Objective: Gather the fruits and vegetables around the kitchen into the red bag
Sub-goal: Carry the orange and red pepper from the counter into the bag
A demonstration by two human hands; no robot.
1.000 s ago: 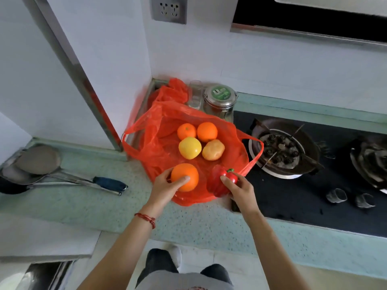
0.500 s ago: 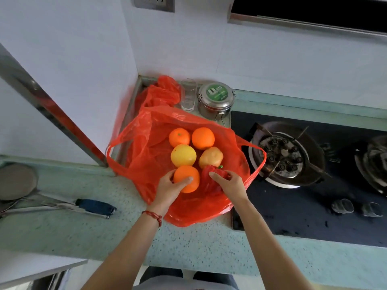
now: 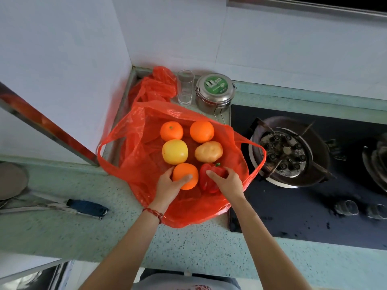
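The red plastic bag (image 3: 134, 162) lies spread open on the counter beside the stove. Inside it rest two oranges (image 3: 171, 130) (image 3: 202, 131), a yellow fruit (image 3: 174, 152) and a potato (image 3: 208, 151). My left hand (image 3: 169, 185) grips a third orange (image 3: 186, 174) at the bag's near side. Right beside it, my right hand (image 3: 227, 184) holds a red bell pepper (image 3: 207, 181) with a green stem, low over the bag's plastic.
A clear glass (image 3: 185, 86) and a steel tin with a green lid (image 3: 214, 92) stand behind the bag. The black gas hob (image 3: 291, 151) lies to the right. A blue-handled utensil (image 3: 88, 207) lies on the counter at the left, near the front edge.
Both hands have carried the orange and the pepper forward from the bag's near edge to sit next to the other produce. The view has shifted closer and leftward.
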